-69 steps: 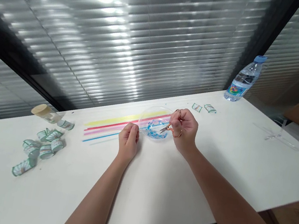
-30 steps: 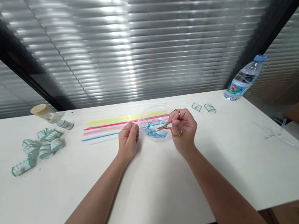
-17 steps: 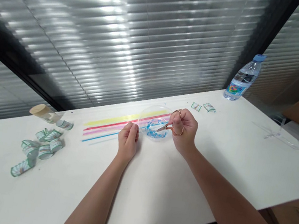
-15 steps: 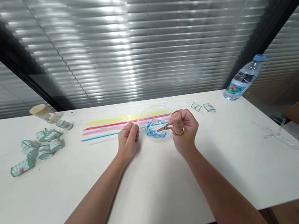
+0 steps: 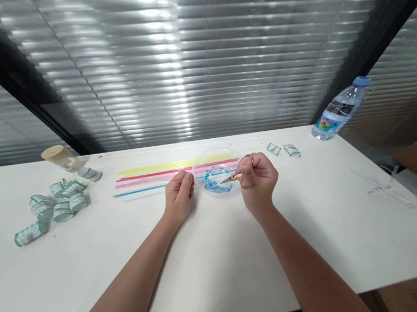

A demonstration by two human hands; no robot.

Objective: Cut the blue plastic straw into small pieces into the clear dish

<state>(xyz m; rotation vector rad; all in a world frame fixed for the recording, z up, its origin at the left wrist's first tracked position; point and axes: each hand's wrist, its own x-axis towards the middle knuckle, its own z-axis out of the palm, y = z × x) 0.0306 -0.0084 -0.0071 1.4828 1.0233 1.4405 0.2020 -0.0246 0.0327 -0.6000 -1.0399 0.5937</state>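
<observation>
My right hand is wrapped round the handles of small scissors with copper-coloured finger loops. Their blades look closed and point left over a round clear plastic dish. Small blue cut pieces lie in the dish, with a few purple ones among them. My left hand is closed in a pinch at the dish's left rim; whatever is between its fingertips is too small to make out. Long thin strips or straws in yellow, red, pink and blue lie behind and left of the dish.
Several small green-and-white packets are scattered on the left of the white table, near a cork-topped clear jar on its side. Two more packets lie at the back. A water bottle stands back right; clear plastic lies at right.
The scissors' blades have shifted slightly and look more closed, with the fingers of my right hand drawn together. My left hand and the dish have hardly moved.
</observation>
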